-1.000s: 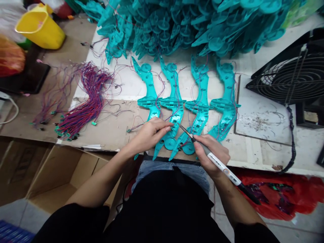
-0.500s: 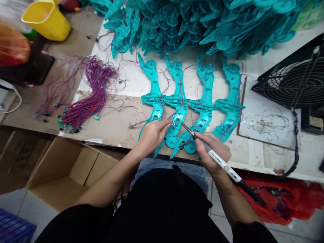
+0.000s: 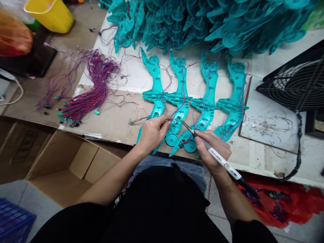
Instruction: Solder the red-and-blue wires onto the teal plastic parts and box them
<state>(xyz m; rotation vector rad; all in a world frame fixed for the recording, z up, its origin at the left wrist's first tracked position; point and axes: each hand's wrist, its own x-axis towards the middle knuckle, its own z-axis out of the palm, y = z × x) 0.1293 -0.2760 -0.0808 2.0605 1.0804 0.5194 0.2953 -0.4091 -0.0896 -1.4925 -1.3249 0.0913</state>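
A row of several turquoise plastic shells (image 3: 182, 84) lies on the workbench, with red and blue wires running along them. My right hand (image 3: 215, 146) is closed around the white and black handle of a soldering iron (image 3: 220, 158). Its metal tip points left and meets the lower part of the second shell from the left, near small metal contacts. Over the same shell, my left hand (image 3: 153, 133) is closed in a pinch, apparently on a thin wire (image 3: 176, 110); the fingertips mostly hide it. A wire with a small connector (image 3: 131, 123) lies left of that hand.
A bundle of red and blue wires (image 3: 93, 87) lies at the left. Turquoise parts (image 3: 177, 23) are heaped along the back. A black fan (image 3: 296, 77) stands at right beside a dirty white board (image 3: 270, 125). An open cardboard box (image 3: 58, 168) sits below the bench's left edge.
The view has shifted slightly. Both hands stay at the same shell, the iron's tip still at its lower part. My left fingers have bent a little more.
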